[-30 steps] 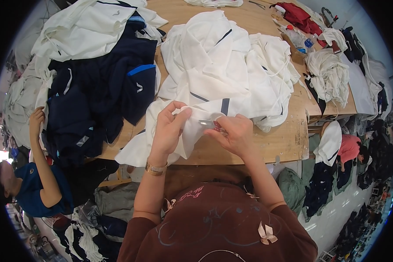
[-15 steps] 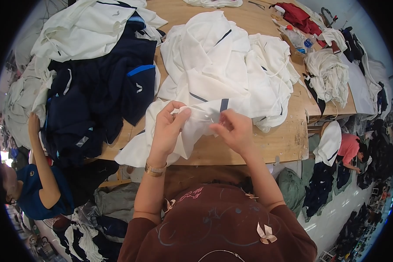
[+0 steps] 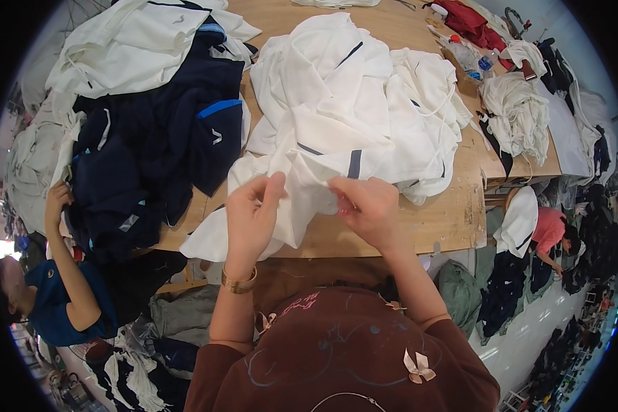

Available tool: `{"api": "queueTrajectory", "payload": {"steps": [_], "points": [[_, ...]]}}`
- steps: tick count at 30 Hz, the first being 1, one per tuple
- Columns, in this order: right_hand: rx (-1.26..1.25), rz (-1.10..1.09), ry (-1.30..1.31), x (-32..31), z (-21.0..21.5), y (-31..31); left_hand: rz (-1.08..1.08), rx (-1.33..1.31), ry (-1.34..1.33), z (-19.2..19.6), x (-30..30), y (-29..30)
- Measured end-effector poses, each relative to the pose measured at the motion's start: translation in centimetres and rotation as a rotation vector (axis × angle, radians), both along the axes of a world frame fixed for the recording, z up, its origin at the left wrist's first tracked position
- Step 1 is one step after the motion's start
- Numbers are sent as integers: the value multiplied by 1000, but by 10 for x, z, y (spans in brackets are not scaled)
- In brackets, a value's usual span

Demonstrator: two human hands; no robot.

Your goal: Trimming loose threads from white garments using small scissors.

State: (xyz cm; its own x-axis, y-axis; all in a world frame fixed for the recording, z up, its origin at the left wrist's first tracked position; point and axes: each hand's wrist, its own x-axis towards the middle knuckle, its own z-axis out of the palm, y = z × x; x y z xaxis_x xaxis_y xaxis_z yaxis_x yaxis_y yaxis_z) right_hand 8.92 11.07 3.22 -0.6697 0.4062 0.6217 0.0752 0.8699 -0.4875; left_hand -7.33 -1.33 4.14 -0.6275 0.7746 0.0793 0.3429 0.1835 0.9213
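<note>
Left hand [image 3: 250, 213]: fingers pinching a fold of the white garment [image 3: 336, 123].
Right hand [image 3: 367, 206]: fingers pressed together on the same edge, at 3 o'clock of the left.
Garment: heaped on the wooden counter [image 3: 446, 220], at 12 o'clock of both hands.
Dark blue clothes [image 3: 151, 158]: piled at 9 o'clock.

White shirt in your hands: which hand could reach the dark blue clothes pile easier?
Probably the left hand. It pinches the white shirt on the side nearest the dark blue pile, which lies left on the wooden table. The right hand would need to cross over.
</note>
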Motion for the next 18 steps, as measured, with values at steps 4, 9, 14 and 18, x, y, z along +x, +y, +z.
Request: {"api": "queueTrajectory", "payload": {"steps": [4,9,14,18], "points": [[179,48,-55,2,1,-12,-158,-74,-633,-4,13,2],[332,126,-160,11,1,-24,-88,34,-910,-19,31,17],[37,29,-64,23,-12,-16,-289,408,-1512,-38,22,15],[-209,3,-7,29,-17,-18,-221,422,-1611,-28,39,16]]}}
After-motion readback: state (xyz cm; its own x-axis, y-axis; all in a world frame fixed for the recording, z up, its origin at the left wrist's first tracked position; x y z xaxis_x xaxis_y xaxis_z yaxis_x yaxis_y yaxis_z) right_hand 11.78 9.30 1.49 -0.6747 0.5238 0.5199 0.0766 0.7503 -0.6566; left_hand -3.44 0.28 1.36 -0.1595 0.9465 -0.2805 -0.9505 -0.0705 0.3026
